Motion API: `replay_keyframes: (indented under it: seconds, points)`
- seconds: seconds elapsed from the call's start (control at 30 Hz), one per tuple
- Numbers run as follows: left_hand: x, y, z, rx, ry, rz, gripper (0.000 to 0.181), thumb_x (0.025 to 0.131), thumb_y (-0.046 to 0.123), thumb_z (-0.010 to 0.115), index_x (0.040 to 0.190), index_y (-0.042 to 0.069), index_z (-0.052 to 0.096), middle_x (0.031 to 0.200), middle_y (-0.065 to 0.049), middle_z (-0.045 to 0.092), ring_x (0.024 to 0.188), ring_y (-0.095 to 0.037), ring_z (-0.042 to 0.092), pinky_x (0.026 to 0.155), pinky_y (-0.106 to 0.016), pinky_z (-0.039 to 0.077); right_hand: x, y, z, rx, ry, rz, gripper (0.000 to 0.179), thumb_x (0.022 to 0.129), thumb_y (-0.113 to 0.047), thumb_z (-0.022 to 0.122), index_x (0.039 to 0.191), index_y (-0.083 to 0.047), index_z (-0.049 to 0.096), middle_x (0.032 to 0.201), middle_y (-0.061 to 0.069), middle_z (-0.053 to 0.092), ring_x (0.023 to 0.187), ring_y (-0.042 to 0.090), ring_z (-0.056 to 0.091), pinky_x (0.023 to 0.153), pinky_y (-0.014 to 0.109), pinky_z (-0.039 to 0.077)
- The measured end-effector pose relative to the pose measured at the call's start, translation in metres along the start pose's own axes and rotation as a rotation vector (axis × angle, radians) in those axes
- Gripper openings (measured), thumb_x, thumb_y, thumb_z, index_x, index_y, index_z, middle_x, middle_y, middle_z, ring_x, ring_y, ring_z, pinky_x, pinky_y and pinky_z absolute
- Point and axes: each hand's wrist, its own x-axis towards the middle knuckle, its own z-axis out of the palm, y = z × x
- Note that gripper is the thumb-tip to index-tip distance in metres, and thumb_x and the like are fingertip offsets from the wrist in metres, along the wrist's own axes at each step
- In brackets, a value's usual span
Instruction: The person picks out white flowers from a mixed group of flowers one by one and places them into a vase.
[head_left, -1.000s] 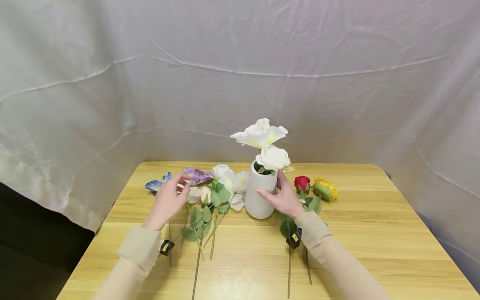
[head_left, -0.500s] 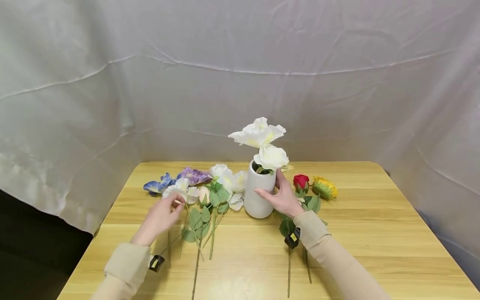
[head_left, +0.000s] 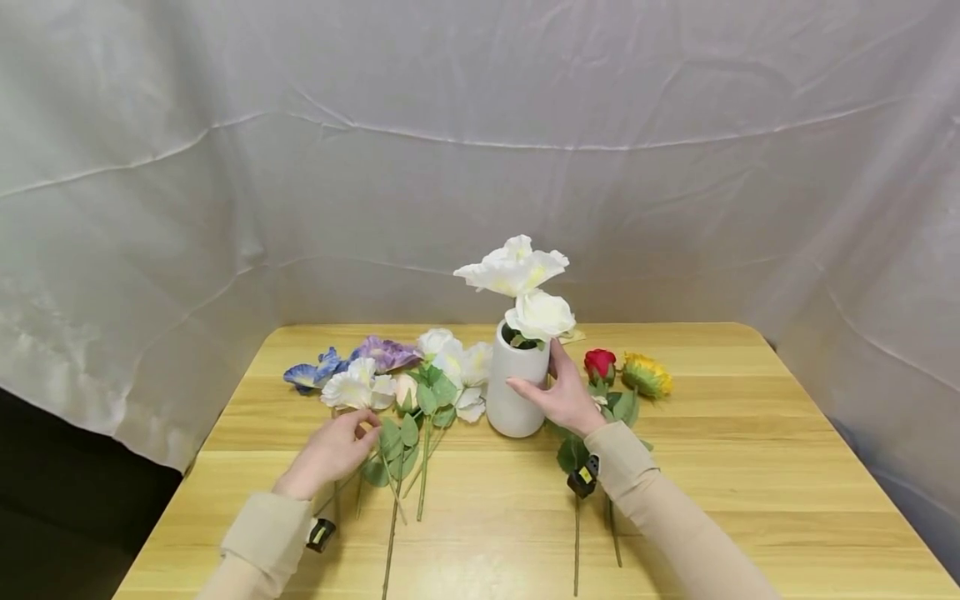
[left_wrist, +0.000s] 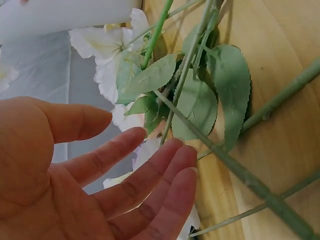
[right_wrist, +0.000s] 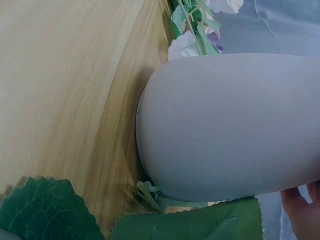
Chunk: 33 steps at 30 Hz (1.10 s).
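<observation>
A white vase [head_left: 516, 387] stands upright on the table, with a large ruffled white flower [head_left: 513, 271] and a white rose [head_left: 540, 315] in it. My right hand [head_left: 566, 396] grips the vase from the right, thumb across its front; the vase [right_wrist: 225, 125] fills the right wrist view. My left hand [head_left: 330, 452] hovers low over flower stems, just in front of a ruffled white flower [head_left: 357, 387]. In the left wrist view, the left hand [left_wrist: 110, 180] has loosely extended fingers, thumb apart, close to a green stem [left_wrist: 240, 172]. Nothing is held there.
Left of the vase lie a blue flower [head_left: 311, 372], a purple flower [head_left: 386, 352], a cream rosebud [head_left: 406, 390] and more white flowers [head_left: 450, 354]. To its right are a red rose [head_left: 600, 364] and a yellow sunflower [head_left: 647, 375]. Grey cloth [head_left: 480, 200] hangs behind the table.
My left hand has come down and toward me, from beside the purple flower to the stems, uncovering the ruffled white flower. The right hand stays on the vase.
</observation>
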Motion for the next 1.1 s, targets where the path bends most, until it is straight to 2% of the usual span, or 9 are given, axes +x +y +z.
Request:
replay_keyframes:
  seconds: [0.17,0.47,0.77,0.97,1.1]
  points:
    - [0.002,-0.001,0.004,0.0,-0.004,0.013,0.027,0.101,0.022,0.056,0.12,0.006,0.065,0.098,-0.008,0.072,0.076,-0.017,0.063,0.064,-0.033,0.053,0.0,0.001,0.0,0.013,0.0,0.003,0.07,0.088,-0.01,0.076,0.147,-0.01,0.038,0.142,0.017,0.053,0.125,0.039,0.059,0.106,0.06,0.049]
    - [0.005,-0.002,0.009,-0.006,-0.021,-0.012,0.029,0.1,0.023,0.057,0.12,0.004,0.066,0.103,-0.01,0.072,0.086,-0.02,0.066,0.073,-0.042,0.057,-0.001,0.001,0.0,0.008,-0.001,0.006,0.071,0.088,-0.011,0.077,0.148,-0.012,0.038,0.143,0.016,0.053,0.126,0.038,0.059,0.107,0.058,0.05]
    - [0.007,-0.002,0.013,-0.002,-0.015,0.008,0.029,0.099,0.021,0.058,0.117,0.0,0.069,0.11,-0.013,0.073,0.1,-0.027,0.068,0.092,-0.054,0.056,0.0,0.0,0.001,0.017,0.012,-0.011,0.07,0.087,-0.008,0.077,0.146,-0.01,0.039,0.141,0.018,0.054,0.124,0.038,0.06,0.106,0.058,0.049]
    - [0.006,-0.003,0.011,-0.056,-0.023,-0.005,0.031,0.1,0.022,0.057,0.117,-0.001,0.069,0.102,-0.01,0.073,0.089,-0.021,0.066,0.084,-0.048,0.059,0.0,0.001,0.0,0.017,0.009,-0.002,0.07,0.088,-0.01,0.077,0.147,-0.011,0.039,0.142,0.016,0.054,0.125,0.037,0.059,0.107,0.058,0.049]
    - [0.005,-0.005,0.011,-0.08,-0.011,-0.011,0.031,0.1,0.021,0.057,0.118,-0.002,0.069,0.103,-0.01,0.074,0.088,-0.019,0.067,0.081,-0.044,0.059,0.0,0.001,0.0,0.014,0.01,-0.002,0.071,0.087,-0.009,0.077,0.147,-0.012,0.039,0.142,0.016,0.054,0.126,0.038,0.059,0.107,0.058,0.049]
